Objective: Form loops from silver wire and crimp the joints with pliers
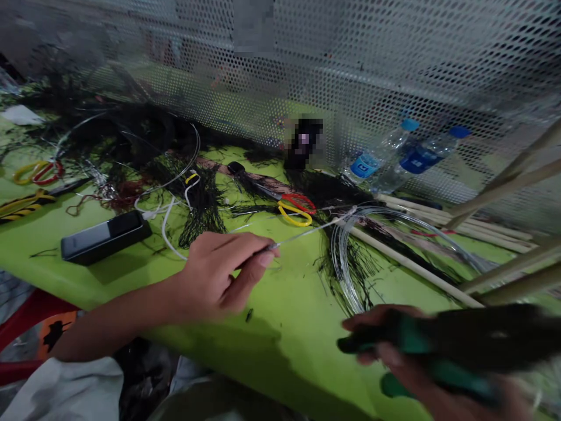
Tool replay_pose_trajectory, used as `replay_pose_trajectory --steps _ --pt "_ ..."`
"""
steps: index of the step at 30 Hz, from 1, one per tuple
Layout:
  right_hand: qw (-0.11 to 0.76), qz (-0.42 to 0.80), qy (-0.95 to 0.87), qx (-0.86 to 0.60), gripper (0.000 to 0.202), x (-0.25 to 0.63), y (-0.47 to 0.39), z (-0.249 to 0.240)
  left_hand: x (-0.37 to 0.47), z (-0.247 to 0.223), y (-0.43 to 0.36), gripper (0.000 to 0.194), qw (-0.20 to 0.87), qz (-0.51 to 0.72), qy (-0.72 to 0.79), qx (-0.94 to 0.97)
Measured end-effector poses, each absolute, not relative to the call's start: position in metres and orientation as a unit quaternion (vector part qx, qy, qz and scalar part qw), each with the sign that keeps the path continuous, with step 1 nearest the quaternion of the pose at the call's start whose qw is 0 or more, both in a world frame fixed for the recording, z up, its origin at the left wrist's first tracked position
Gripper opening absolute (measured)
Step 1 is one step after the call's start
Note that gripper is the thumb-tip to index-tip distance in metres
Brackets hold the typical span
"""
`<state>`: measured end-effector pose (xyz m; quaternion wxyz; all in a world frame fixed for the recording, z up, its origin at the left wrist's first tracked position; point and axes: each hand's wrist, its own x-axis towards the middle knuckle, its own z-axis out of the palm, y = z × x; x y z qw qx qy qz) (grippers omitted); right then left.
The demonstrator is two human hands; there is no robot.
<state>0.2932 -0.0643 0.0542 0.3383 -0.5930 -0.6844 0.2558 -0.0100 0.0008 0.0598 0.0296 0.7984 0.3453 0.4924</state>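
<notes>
My left hand point(232, 272) is closed in a pinch above the green table, thumb against forefinger. Between the fingertips is the end of a clear line point(307, 235), with a small dark piece at the pinch. The line runs right toward a coil of clear line point(344, 257) lying on the table. At lower right, my right hand point(407, 356) is wrapped round a pair of pliers point(456, 374) with green and black handles. Motion blurs the pliers, and their dark head points right. Red-and-yellow scissors point(298, 209) lie beyond my left hand.
A power bank point(107, 237) with a white cable lies left. Dark netting point(131, 128) spreads along the back by a perforated metal panel point(394, 64). Two water bottles point(368, 158) lean there. Wooden sticks point(504, 181) rise at right. More scissors point(37, 173) lie far left.
</notes>
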Motion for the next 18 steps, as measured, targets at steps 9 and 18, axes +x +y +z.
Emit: replay_pose_trajectory --steps 9,18 --pt "0.215 0.297 -0.762 -0.533 0.035 0.240 -0.046 0.026 0.000 0.048 0.000 0.011 -0.020 0.529 0.315 0.788" --pt "0.278 0.182 -0.769 -0.545 0.027 0.217 -0.037 0.021 0.000 0.039 0.004 0.008 -0.231 0.464 0.271 0.811"
